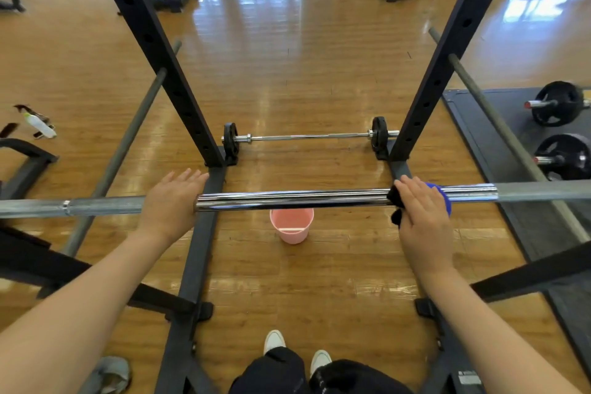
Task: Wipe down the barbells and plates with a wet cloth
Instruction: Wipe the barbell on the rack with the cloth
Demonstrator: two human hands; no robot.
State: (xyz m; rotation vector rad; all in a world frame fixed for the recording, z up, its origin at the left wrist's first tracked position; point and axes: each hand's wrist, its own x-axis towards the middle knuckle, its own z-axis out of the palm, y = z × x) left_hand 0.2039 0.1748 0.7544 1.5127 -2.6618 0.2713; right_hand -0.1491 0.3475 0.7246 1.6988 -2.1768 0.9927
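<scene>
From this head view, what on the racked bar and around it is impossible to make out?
- Racked barbell: both ends run off the frame edges, so any plates are unseen.
- Cloth: mostly under the right hand; wetness unreadable.
- Pink bucket: the bar crosses its mouth; contents unclear.
- Left hand: its grip underneath is hidden.

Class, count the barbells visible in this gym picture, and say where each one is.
4: barbell under both hands; small barbell on the floor between the uprights; two loaded barbells on the right mat. Others may be hidden.
</scene>
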